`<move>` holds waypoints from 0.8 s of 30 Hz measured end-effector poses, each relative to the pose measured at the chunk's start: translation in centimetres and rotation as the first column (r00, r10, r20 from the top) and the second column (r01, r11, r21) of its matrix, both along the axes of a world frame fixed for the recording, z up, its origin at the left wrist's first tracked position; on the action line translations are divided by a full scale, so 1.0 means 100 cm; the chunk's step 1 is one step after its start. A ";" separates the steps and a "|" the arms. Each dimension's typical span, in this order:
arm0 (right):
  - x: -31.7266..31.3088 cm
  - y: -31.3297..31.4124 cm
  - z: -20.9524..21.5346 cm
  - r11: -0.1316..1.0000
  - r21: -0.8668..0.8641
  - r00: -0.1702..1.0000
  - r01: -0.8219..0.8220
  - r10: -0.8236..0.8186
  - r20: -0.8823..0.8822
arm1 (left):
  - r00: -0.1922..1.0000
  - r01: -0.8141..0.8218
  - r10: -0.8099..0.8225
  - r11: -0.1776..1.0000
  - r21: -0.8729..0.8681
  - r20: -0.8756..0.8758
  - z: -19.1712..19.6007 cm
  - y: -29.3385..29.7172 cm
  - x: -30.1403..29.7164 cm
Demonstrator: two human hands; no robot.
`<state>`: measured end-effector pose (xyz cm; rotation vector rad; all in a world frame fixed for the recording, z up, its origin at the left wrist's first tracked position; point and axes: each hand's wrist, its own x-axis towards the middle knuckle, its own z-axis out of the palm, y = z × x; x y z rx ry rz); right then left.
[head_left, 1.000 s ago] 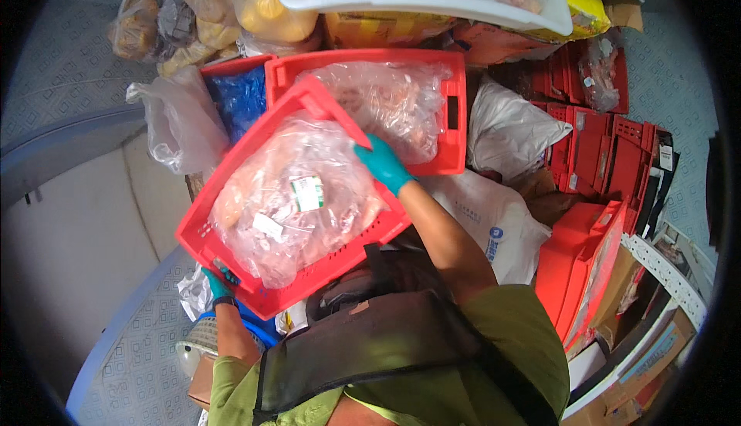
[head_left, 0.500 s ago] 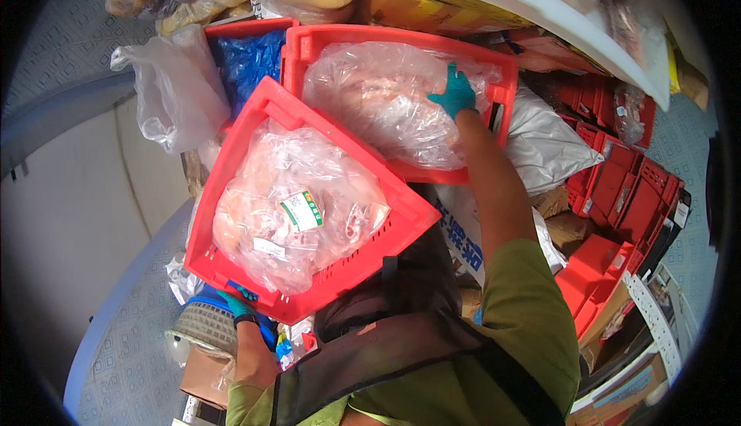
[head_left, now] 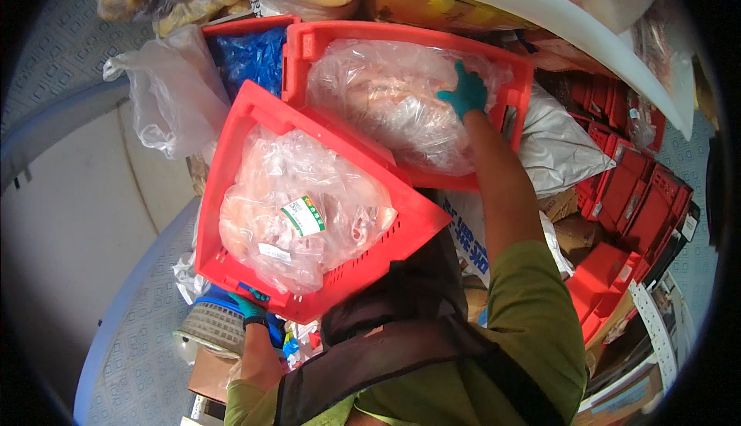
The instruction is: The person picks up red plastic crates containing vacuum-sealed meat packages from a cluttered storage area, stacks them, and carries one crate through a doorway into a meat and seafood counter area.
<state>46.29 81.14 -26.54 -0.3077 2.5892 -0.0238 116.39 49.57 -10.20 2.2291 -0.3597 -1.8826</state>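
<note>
Left of centre in the frame, an angled red crate [head_left: 409, 225] holds a bag of pale meat [head_left: 301, 210]; at its lower-left end, the gloved left hand's [head_left: 248, 307] grip clasps the edge; upper centre, the gloved right hand [head_left: 466, 94], grip released, spreads its fingers over another clear bag [head_left: 386, 102] inside a second red crate [head_left: 401, 32].

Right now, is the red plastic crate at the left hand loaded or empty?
Loaded: a clear plastic bag of pale pink meat lies inside the red plastic crate; the left hand holds its lower-left end.
</note>
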 end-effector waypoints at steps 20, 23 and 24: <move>0.110 0.048 0.105 0.742 -0.632 0.970 0.224 -0.229 0.075 | 0.999 0.025 -0.025 1.000 -0.014 -0.032 0.011 0.016 -0.001; 0.139 0.039 0.137 0.723 -0.686 0.986 0.080 -0.160 -0.054 | 0.997 -0.006 0.004 1.000 -0.024 -0.082 0.010 0.019 0.003; 0.143 0.038 0.145 0.737 -0.674 0.991 0.049 -0.121 -0.061 | 1.000 0.022 -0.023 0.998 -0.063 -0.012 0.010 0.020 0.003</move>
